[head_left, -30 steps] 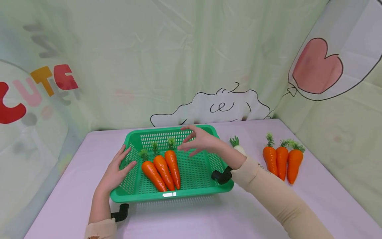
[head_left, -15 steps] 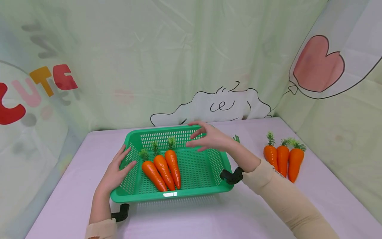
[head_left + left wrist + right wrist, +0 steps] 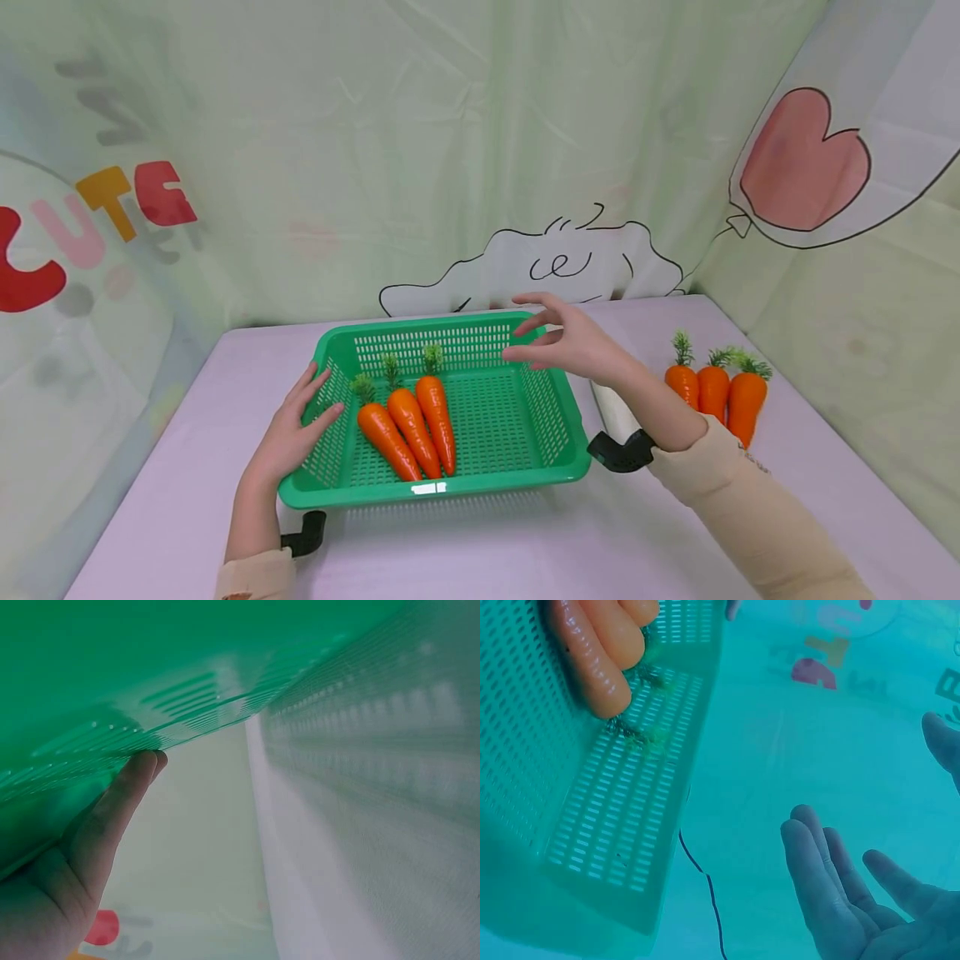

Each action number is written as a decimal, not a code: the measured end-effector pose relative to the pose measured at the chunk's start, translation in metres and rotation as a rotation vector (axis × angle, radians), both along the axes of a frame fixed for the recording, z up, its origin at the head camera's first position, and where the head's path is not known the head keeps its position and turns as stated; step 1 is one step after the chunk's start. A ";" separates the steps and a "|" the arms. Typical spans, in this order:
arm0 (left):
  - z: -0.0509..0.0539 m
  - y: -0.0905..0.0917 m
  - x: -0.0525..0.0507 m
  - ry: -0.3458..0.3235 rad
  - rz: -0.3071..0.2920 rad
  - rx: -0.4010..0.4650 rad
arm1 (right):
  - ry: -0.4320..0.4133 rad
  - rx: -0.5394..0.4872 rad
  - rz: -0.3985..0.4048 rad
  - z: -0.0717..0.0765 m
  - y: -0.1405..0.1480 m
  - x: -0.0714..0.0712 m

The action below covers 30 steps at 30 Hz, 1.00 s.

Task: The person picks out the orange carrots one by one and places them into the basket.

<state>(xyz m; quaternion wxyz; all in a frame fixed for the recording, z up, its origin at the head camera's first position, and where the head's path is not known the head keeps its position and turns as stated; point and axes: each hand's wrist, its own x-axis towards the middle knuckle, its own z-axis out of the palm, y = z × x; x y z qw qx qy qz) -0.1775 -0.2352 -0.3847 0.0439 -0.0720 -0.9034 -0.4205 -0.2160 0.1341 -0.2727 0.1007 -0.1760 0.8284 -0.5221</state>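
A green basket [image 3: 480,482] stands on the table with three orange carrots [image 3: 405,421] inside, on its left side. My left hand [image 3: 288,433] touches the basket's left side, fingers extended and thumb spread over the rim; in the left wrist view a fingertip of this hand [image 3: 82,862] meets the green wall. My right hand [image 3: 573,337] hovers near the back right corner of the basket, fingers apart and slightly bent, holding nothing. The right wrist view shows this hand [image 3: 870,915] beside the basket [image 3: 630,825], without contact.
Right of the basket a white radish [image 3: 615,412] lies partly hidden by the right forearm. Further right lie three more carrots [image 3: 712,387] with green tops. A printed curtain [image 3: 420,167] hangs behind the table [image 3: 180,400].
My right hand has moved right, from above the inside of the basket to near its right back corner, and the forearm now covers the radish's leaves. The left hand keeps its place.
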 end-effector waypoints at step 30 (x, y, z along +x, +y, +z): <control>0.000 0.000 0.000 -0.003 0.001 0.016 | 0.215 0.155 -0.194 -0.008 0.078 0.022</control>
